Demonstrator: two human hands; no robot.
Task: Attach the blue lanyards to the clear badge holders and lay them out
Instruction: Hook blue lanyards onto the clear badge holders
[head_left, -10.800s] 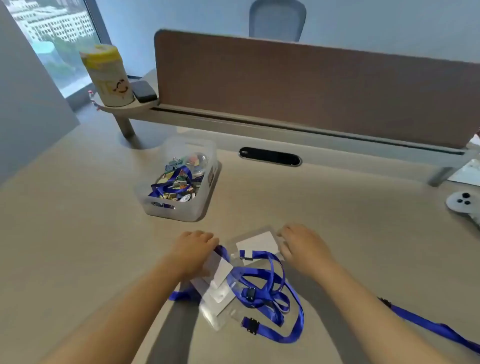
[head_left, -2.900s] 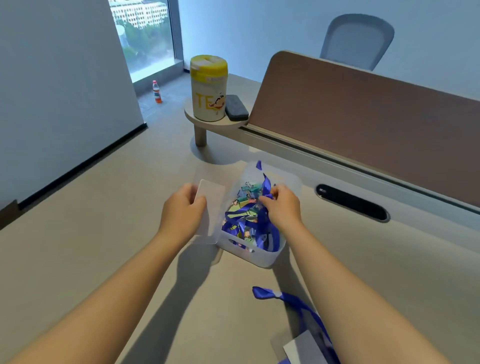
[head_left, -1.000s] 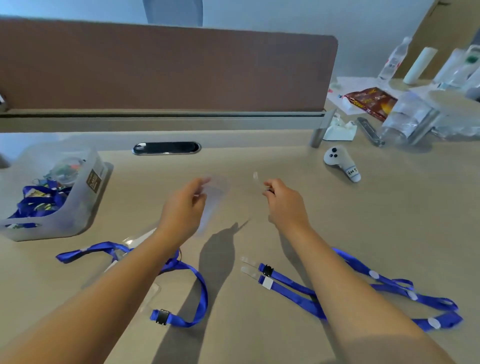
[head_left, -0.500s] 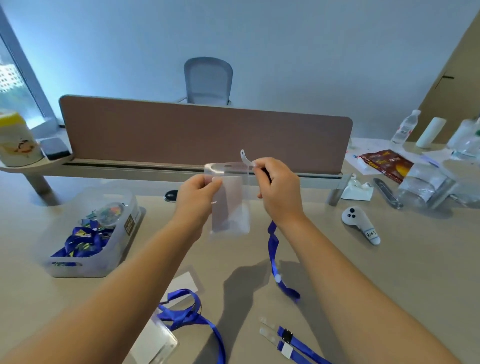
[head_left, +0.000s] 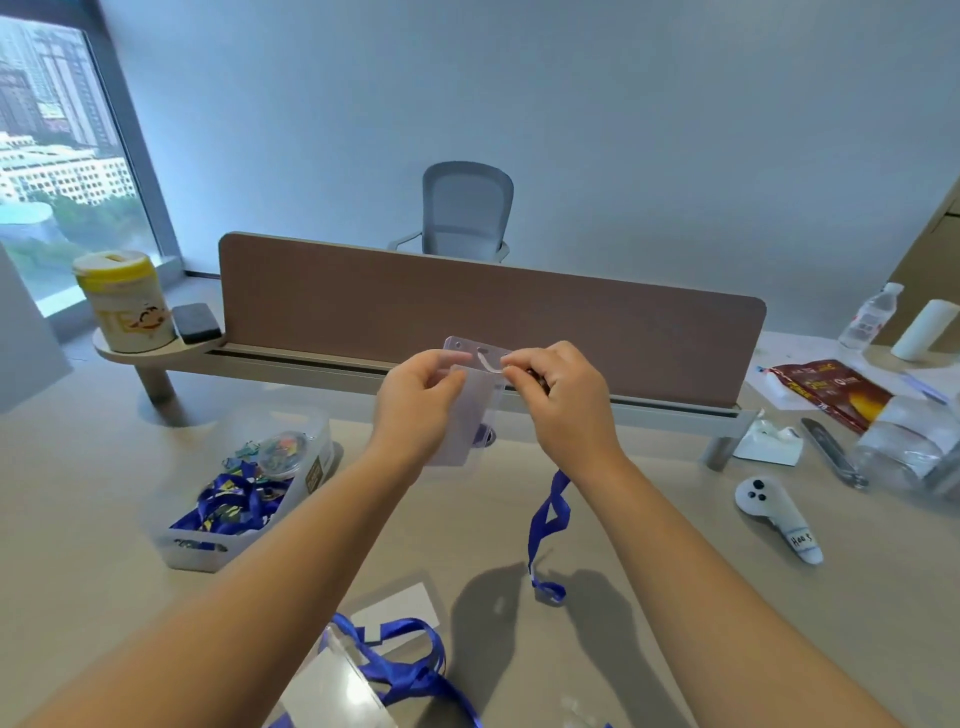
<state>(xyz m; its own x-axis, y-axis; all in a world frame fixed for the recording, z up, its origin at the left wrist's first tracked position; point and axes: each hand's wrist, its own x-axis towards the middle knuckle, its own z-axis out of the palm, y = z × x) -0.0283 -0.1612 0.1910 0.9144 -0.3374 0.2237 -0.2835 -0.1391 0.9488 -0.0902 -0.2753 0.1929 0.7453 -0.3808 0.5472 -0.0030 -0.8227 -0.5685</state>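
Two hands are raised above the surface (head_left: 104, 519), working on one clear badge holder (head_left: 470, 410) between them. The left hand (head_left: 415, 405) pinches the holder's upper left edge with thumb and fingers (head_left: 441, 364) curled onto it, keeping it upright. The right hand (head_left: 558, 400) has its fingers clenched around the end of a blue lanyard (head_left: 545, 525), and its fingertips pinch the lanyard's clear plastic strap (head_left: 485, 364) at the slot in the holder's top edge. The lanyard's ribbon hangs twisted from under the right hand, its lower loop reaching the surface.

Near the bottom edge lie more badge holders (head_left: 337, 686) tangled with another blue lanyard (head_left: 410, 670). To the left sits a clear bin (head_left: 291, 467) holding further lanyards and small colourful items. To the right, well apart, rests a white controller (head_left: 779, 519). A brown divider panel (head_left: 363, 306) stands behind the hands.
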